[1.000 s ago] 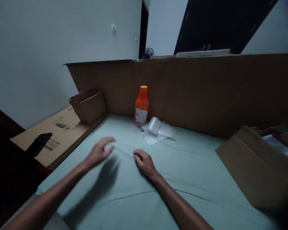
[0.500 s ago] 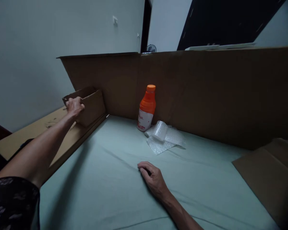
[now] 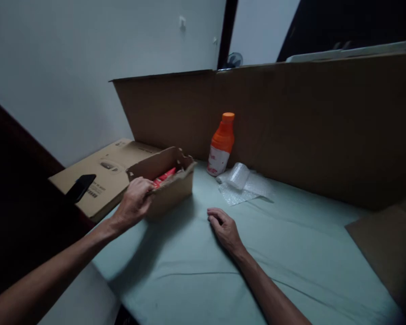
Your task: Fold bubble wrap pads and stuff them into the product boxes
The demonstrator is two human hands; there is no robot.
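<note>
left hand (image 3: 137,199) clamped on the rim of a cardboard box (image 3: 176,192), angled toward two o'clock. right hand (image 3: 226,229) loosely half-curled, empty, resting on green cloth (image 3: 196,298), pointing eleven o'clock.

Hidden from us: the lower part of the red contents (image 3: 163,177) inside the open brown cardboard box (image 3: 172,195)

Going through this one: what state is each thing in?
Left hand: gripping the small box's rim
Right hand: loosely curled, nothing visible in it
Small cardboard box: open-topped, held, something red inside
Orange bottle: capped, standing
Bubble wrap: partly rolled, partly spread
Large printed box: lying flat
</note>
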